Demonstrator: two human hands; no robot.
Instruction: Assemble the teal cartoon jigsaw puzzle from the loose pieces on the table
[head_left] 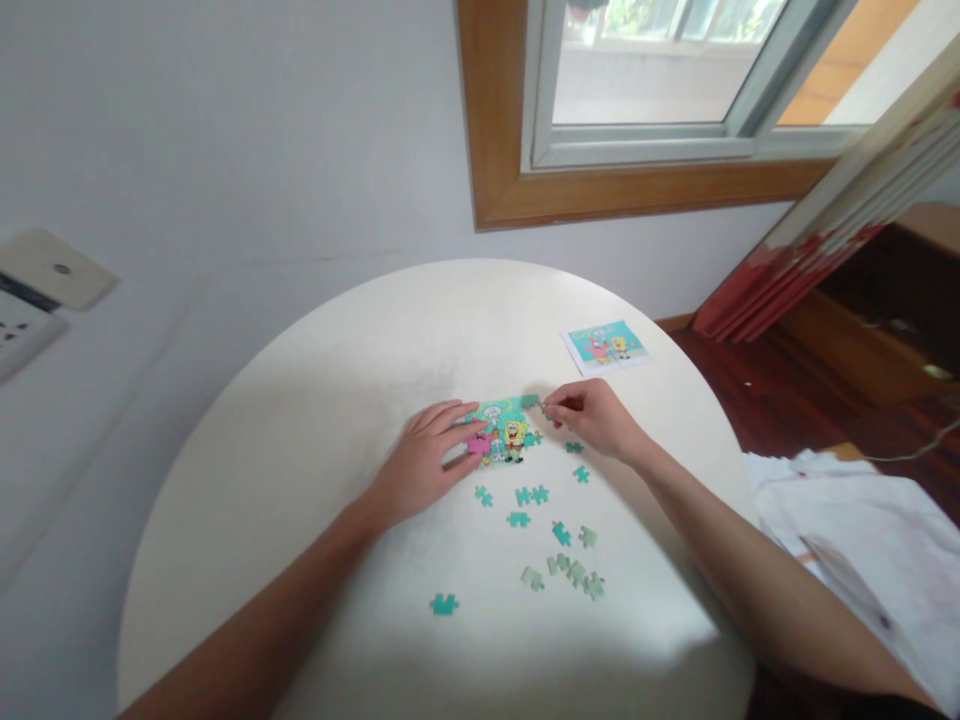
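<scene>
A partly joined cartoon jigsaw puzzle [495, 418] lies on the round white table [300, 420]. My left hand [431, 455] rests over its left side, fingers spread flat on the picture. At the puzzle's upper right corner, my right hand [589, 412] pinches a small puzzle piece [547, 411] between thumb and fingertips. Just below that hand are a loose teal piece [574, 447] and another one [581, 474]. Several more teal pieces [532, 495] lie nearer to me, and pale greenish pieces [576, 573] are grouped below them.
A printed reference picture [606, 346] of the same cartoon lies at the table's far right. One teal piece [444, 604] sits apart near the front. Beyond the table are a wall with a window [645, 70], a curtain [810, 235], and white cloth or paper [862, 560] at right.
</scene>
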